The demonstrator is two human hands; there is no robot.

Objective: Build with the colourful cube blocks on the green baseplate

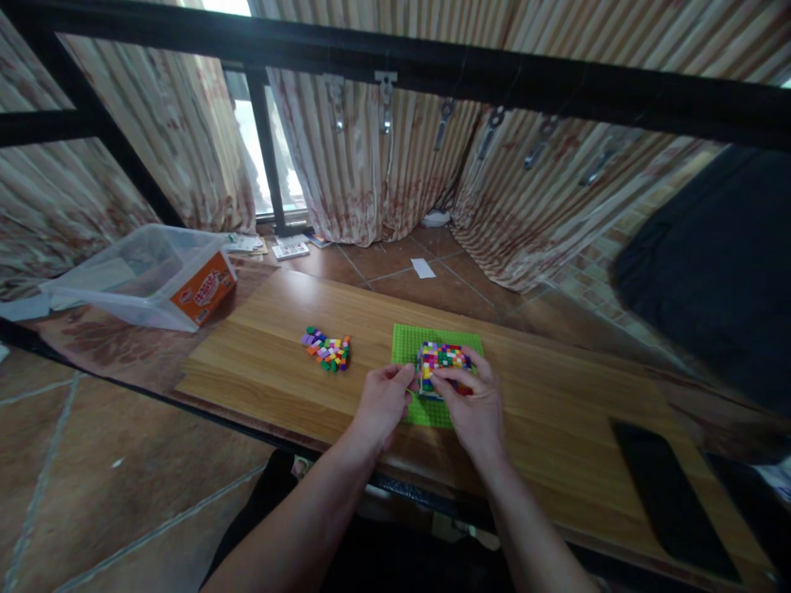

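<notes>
A multicoloured block built of small toy bricks [442, 356] sits on a green studded baseplate [406, 336] in front of me. My right hand [479, 403] curls over the block's right side, its thumb and fingers closed against the top and hiding part of it. At the block's left side is my left hand [386, 399], thumb and fingertips pinched together. Whatever may be between those fingertips is too small to make out. To the left, a loose pile of small bricks [330, 350] in many colours lies on the wooden table [259, 354].
A clear plastic bin [142, 280] with an orange label stands beyond the table's left end. On the table's right lies a dark flat object [671, 494]. A black metal bar [432, 62] with hanging clips crosses above, before striped curtains [383, 165].
</notes>
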